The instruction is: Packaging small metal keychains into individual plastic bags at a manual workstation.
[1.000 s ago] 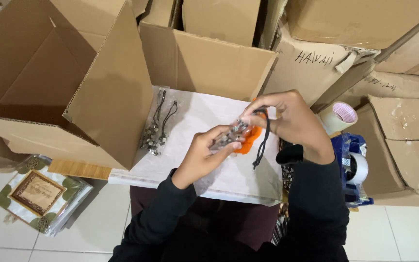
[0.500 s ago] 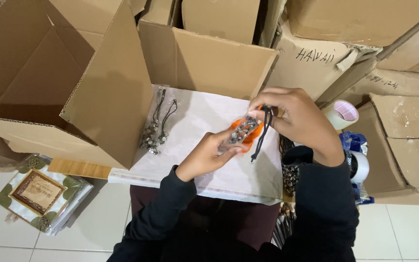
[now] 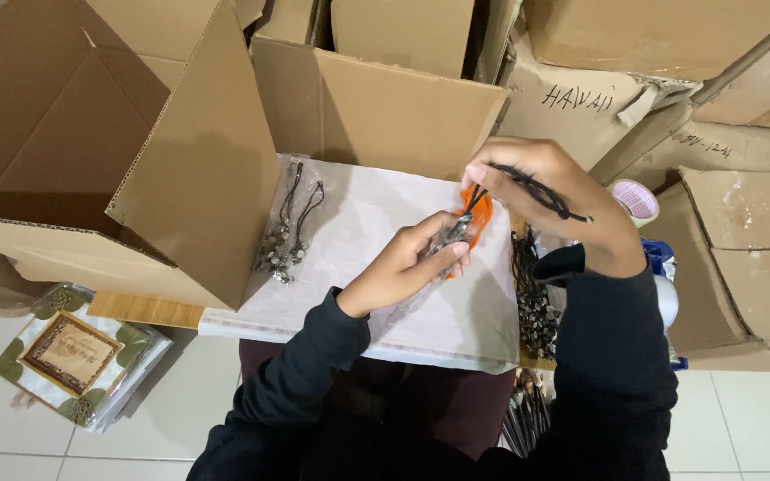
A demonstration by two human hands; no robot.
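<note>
I see the left hand point(image 3: 403, 267) pinch a beaded pendant point(image 3: 458, 230) over the white padded sheet point(image 3: 376, 232) (an orange tag point(image 3: 481, 210) sits behind it), while the right hand point(image 3: 550, 191) grips its black cord point(image 3: 536, 189).

A stockroom or packing area.
Stacked cardboard boxes point(image 3: 421, 98) crowd every side (some hand-labelled), a tape roll point(image 3: 634, 198) nearby, bagged pendant necklaces point(image 3: 287, 236) on white wrapping.

We note brown cardboard boxes point(image 3: 376, 107) stacked behind, one open at left point(image 3: 91, 151), and a clear packet point(image 3: 291, 223) beside it.
</note>
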